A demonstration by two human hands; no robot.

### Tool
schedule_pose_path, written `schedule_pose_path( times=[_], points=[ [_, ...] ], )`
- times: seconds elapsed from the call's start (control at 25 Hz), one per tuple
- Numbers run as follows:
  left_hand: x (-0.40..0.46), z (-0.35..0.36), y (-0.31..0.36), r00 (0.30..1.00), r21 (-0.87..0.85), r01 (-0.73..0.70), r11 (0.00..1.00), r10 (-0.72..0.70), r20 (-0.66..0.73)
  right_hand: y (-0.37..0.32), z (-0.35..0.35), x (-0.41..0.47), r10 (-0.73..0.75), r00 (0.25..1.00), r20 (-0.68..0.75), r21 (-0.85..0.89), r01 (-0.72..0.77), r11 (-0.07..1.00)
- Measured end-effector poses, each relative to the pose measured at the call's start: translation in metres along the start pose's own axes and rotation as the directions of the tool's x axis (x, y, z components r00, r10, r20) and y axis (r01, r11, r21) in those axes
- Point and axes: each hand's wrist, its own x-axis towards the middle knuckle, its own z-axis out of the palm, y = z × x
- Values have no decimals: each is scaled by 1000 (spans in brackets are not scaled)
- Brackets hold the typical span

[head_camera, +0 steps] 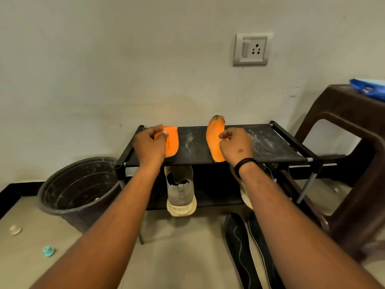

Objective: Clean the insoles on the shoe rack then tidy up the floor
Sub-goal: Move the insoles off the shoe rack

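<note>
A dark bucket [81, 190] sits below your left hand [149, 146], black insoles [241, 253] on the floor under your right hand [236, 146]. No writing is legible. On the shoe rack [193, 142], each hand pinches an orange insole: left insole [171, 140], right insole [214, 138].
</note>
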Motion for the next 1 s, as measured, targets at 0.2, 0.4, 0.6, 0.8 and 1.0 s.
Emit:
schedule_pose_path(
  times=[0.2, 0.4, 0.6, 0.8, 1.0],
  points=[
    [-61, -6, 20, 942, -626, 276, 729, -334, 28, 8, 41, -99, 103, 986, 130, 541, -157, 826],
    [-143, -3, -4, 870, -543, 470, 696, -262, 417, 52, 69, -206, 263, 790, 554, 459, -553, 695],
    [-215, -21, -83, 543, -78, 631, 771, -369, 754, 132, 55, -257, 502, 329, 800, -112, -739, 664],
    [-249, -53, -167, 380, 190, 742, 643, -636, 671, 184, 60, -271, 695, 171, 698, -403, -708, 580],
    [-256, -38, -195, 406, 243, 752, 613, -721, 561, 196, 84, -264, 675, 256, 692, -153, -862, 484]
  ],
)
